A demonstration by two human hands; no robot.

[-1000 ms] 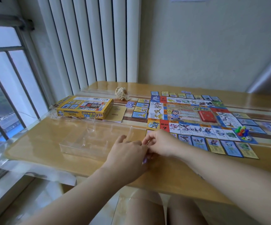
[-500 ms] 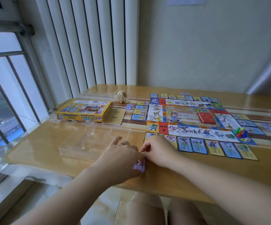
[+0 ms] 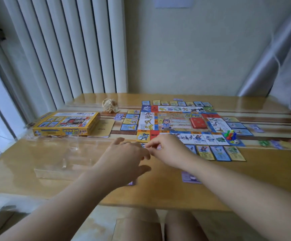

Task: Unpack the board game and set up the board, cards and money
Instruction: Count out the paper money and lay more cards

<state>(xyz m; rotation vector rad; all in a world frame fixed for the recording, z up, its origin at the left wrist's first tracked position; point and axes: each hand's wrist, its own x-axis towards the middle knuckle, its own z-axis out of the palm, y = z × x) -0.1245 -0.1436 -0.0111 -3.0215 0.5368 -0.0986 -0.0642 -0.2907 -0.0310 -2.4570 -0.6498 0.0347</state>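
A glossy wooden tabletop (image 3: 245, 180) carries a colourful square game board (image 3: 179, 122) at its one o'clock, ringed by rows of small blue and yellow cards (image 3: 218, 153). A red card deck (image 3: 196, 122) lies on the board's middle, and coloured plastic pawns (image 3: 229, 134) stand at its four o'clock corner. A yellow cardboard box (image 3: 66, 125) sits at ten o'clock, with a clear plastic tray (image 3: 63, 164) at eight. The left hand (image 3: 123, 155), fingers spread, meets the right hand (image 3: 169, 150), fingers curled, at the board's seven o'clock corner. A purple paper note (image 3: 190, 177) lies beneath the right forearm.
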